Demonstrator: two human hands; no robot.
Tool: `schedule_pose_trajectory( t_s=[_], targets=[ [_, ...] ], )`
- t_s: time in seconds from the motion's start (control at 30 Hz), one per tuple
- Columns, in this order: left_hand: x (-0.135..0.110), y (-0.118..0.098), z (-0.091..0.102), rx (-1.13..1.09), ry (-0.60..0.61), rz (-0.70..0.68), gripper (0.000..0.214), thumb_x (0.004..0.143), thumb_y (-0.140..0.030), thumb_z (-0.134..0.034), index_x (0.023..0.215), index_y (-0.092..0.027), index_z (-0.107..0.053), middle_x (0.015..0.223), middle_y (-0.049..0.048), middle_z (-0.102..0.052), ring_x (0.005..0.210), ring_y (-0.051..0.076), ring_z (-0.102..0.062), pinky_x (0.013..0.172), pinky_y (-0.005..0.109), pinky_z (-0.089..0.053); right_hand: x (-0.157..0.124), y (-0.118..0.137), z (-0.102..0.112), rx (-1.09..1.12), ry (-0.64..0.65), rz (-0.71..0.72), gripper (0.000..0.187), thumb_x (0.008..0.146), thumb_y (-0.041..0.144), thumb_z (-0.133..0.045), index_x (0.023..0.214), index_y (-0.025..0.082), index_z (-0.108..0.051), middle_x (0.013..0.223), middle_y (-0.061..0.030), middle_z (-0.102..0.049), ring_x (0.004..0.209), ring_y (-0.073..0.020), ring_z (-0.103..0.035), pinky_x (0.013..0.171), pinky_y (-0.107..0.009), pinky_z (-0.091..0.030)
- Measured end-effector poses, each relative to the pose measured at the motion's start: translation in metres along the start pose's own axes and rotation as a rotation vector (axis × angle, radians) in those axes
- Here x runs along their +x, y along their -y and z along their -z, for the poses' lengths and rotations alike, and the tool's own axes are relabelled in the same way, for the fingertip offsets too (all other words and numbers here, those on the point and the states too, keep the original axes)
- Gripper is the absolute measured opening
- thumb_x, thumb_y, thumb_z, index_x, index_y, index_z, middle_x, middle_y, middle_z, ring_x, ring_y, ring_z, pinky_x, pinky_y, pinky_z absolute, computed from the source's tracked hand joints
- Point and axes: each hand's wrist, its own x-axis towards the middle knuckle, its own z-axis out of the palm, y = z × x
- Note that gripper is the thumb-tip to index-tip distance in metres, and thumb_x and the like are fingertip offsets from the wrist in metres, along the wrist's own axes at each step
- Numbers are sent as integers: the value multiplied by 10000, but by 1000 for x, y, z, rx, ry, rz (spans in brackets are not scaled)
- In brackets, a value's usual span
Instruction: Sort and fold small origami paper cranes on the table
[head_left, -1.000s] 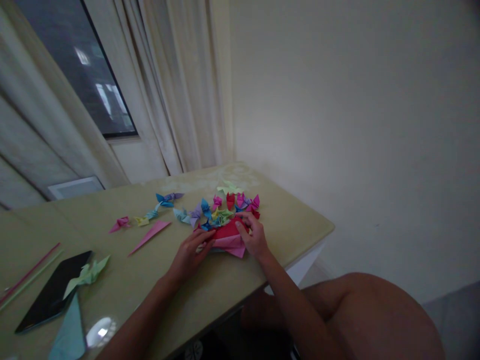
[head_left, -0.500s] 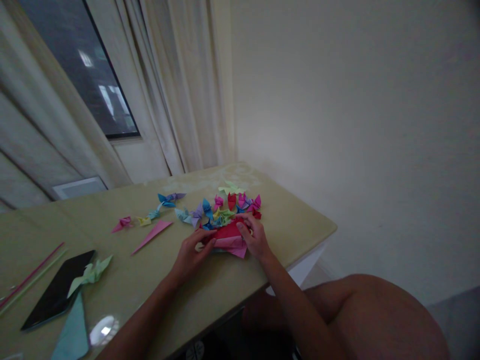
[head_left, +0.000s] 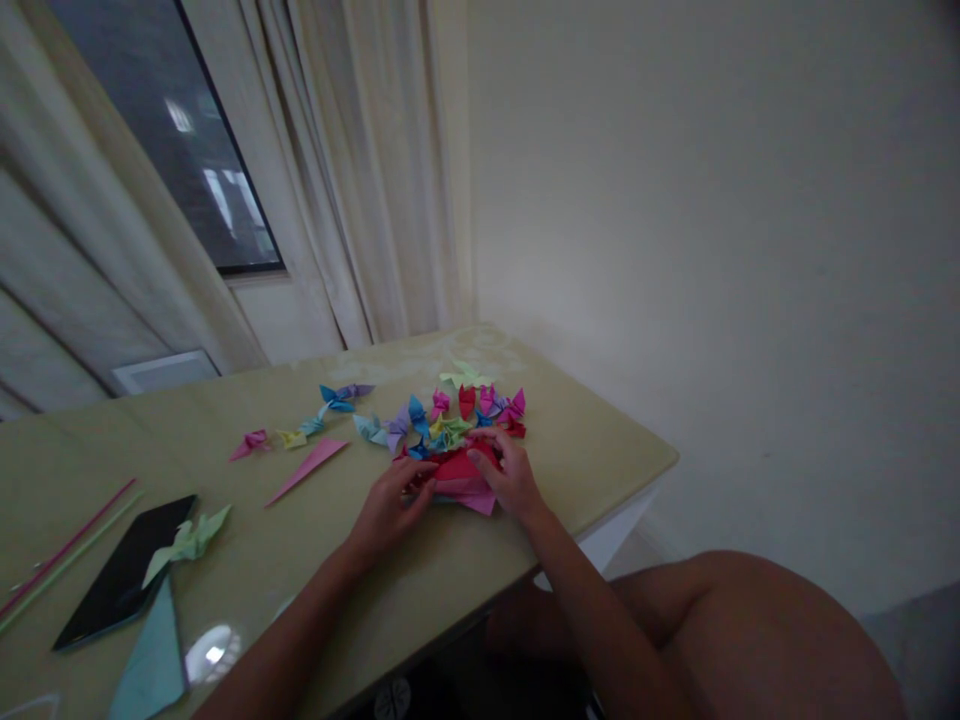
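Note:
A red sheet of folded paper [head_left: 456, 466] lies at the front of the table between my hands, over pink paper [head_left: 480, 498]. My left hand [head_left: 390, 507] has its fingers closed at the sheet's left edge. My right hand [head_left: 511, 472] has thumb and fingers bent around its upper right part; the hand hides that corner. Just beyond the sheet is a cluster of small folded paper cranes in several colours, among them a blue crane [head_left: 418, 415], a purple crane [head_left: 397, 428] and a red crane [head_left: 466, 402].
Left of my hands lies a narrow pink folded paper [head_left: 309, 470], with a pink crane [head_left: 250, 444] behind it. A light green crane [head_left: 187, 540] rests on a dark tablet-like device [head_left: 112, 580], beside a teal paper piece [head_left: 152, 660]. Two thin sticks [head_left: 75, 543] lie farther left.
My right thumb has shifted slightly left and up over the red paper. The whole view has moved a little; the cranes and other papers keep their places.

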Motion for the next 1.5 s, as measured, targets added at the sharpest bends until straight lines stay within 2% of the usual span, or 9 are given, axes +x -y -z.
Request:
schedule_pose_trajectory(
  t_s=[0.27,0.43,0.53,0.67,0.87,1.03,1.13,1.3,1.5],
  targets=[
    [4,9,13,401,75,-183,206,989,-336,-592,1075,-247,-757,1039,82,-755,978,236,-703,906,384,-547,3,-4,1,-95,-159,-14,266,1034,456,-582,990,215,-685,851,-37,-733,742,-190,-672,693,-283,-510],
    [1,36,68,846,-180,348,350,995,-343,-483,1140,-140,-730,1158,206,-724,1065,362,-669,912,505,-530,4,-3,1,-131,-153,2,258,1038,431,-577,968,206,-682,809,-26,-706,697,-177,-637,671,-280,-484],
    [-12,59,98,967,-41,670,428,974,-388,-485,1166,-81,-712,1224,298,-685,1109,470,-641,850,561,-520,4,-2,0,-142,-149,12,255,1039,423,-573,962,205,-681,800,-22,-694,686,-173,-622,662,-278,-475],
    [-13,74,112,889,46,749,363,992,-233,-359,1014,-128,-706,1128,251,-726,1011,410,-697,810,488,-510,4,-3,0,-157,-147,15,247,1039,419,-573,971,208,-682,832,-29,-706,704,-177,-627,674,-283,-481],
    [10,45,77,370,-342,464,242,1019,-360,-403,953,-220,-590,705,14,-652,623,196,-610,588,279,-418,3,-3,1,-157,-162,23,287,1055,452,-541,973,214,-680,832,-33,-702,716,-188,-633,683,-295,-484],
    [6,-8,20,43,-109,189,304,1052,-447,-436,928,-229,-609,674,-30,-637,578,150,-582,572,247,-435,2,0,2,-41,-55,75,368,1059,520,-519,1097,215,-722,974,-75,-757,865,-225,-697,806,-337,-531],
    [-1,-25,-1,-21,29,105,278,1064,-409,-451,1048,-231,-664,770,-7,-719,622,152,-651,608,247,-486,1,0,1,135,42,24,398,976,555,-653,1176,216,-718,964,-66,-755,797,-211,-695,716,-314,-543],
    [-6,-14,-8,35,65,44,349,1033,-421,-547,1327,-259,-643,1074,50,-807,847,199,-769,722,275,-593,3,-3,-2,181,-49,-83,304,885,472,-764,1028,208,-715,762,0,-667,624,-149,-594,563,-252,-470],
    [-4,9,-8,383,44,-166,323,1054,-396,-525,1262,-245,-720,1083,88,-774,971,225,-729,901,351,-588,3,-6,-2,-60,-97,-38,155,910,341,-683,982,207,-718,608,60,-520,528,-130,-475,517,-244,-374]
  ],
)
